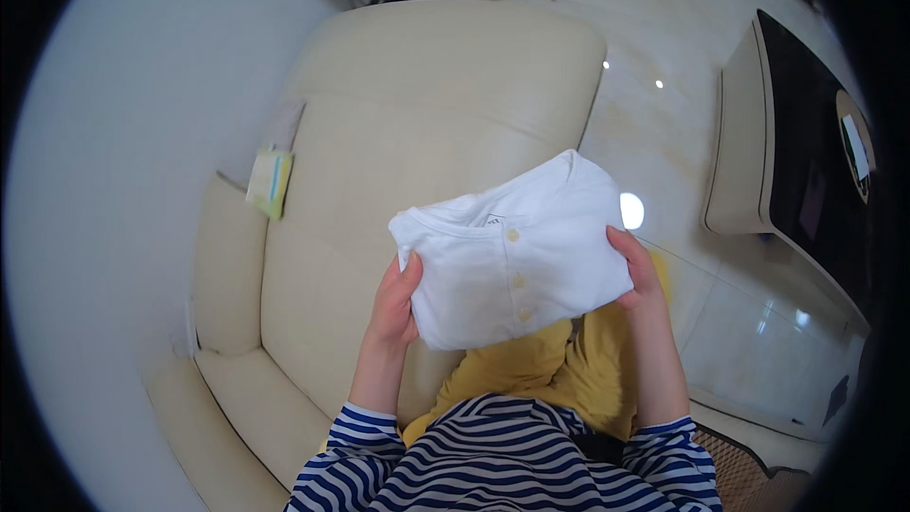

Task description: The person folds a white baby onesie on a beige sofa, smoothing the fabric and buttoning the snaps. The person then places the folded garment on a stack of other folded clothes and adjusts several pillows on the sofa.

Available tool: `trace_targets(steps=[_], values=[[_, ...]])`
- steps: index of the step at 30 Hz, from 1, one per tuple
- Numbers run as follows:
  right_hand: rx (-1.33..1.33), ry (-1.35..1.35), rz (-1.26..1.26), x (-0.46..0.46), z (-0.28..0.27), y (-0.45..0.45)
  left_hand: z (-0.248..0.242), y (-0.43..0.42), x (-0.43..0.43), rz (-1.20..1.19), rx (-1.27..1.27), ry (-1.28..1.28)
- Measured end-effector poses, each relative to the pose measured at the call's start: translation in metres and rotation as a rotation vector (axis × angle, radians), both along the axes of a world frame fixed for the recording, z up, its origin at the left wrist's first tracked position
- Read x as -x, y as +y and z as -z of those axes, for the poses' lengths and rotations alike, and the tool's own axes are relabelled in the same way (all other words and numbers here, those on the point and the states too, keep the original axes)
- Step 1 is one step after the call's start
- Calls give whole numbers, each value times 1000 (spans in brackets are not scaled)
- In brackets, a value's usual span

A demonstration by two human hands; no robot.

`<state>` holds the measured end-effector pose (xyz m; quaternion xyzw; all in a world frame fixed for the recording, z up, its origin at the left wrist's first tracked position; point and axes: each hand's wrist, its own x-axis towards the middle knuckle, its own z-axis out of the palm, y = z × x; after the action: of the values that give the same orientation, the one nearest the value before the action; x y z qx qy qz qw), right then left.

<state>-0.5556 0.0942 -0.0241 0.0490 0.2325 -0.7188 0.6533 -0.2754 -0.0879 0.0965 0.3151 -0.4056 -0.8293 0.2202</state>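
A white shirt [462, 270], folded into a compact bundle, is held up over my lap between both hands. Its round neckline faces away from me, and several pale buttons run down the front placket. My left hand [398, 299] pinches the left side, thumb on top and the other fingers mostly hidden beneath. On the opposite side, my right hand [636, 270] grips the edge in the same manner. Below the shirt are yellow trousers [498, 373] on my legs.
A cream sofa [398, 128] spreads ahead and left, against a pale wall [128, 156]. A yellow-green packet [270, 181] leans by its backrest. To the right, a dark-topped table [810, 156] bears a round tray [846, 121] on the glossy tiled floor [661, 149].
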Motion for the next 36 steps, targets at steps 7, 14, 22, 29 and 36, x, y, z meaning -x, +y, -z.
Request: trace_targets(steps=[7,14,22,29,36], values=[[-151,76,116,90,-36,1,-30,-42,129,155,101,-111],[-204,4,233,125,-119,37,-127,-37,216,130,-77,-354],[-238,61,393,147,-291,96,-271,-11,274,316,-343,-52],[-243,138,583,161,-422,175,-379,54,342,517,-20,-262],[-206,168,749,166,-462,238,-404,96,398,717,-137,-102]])
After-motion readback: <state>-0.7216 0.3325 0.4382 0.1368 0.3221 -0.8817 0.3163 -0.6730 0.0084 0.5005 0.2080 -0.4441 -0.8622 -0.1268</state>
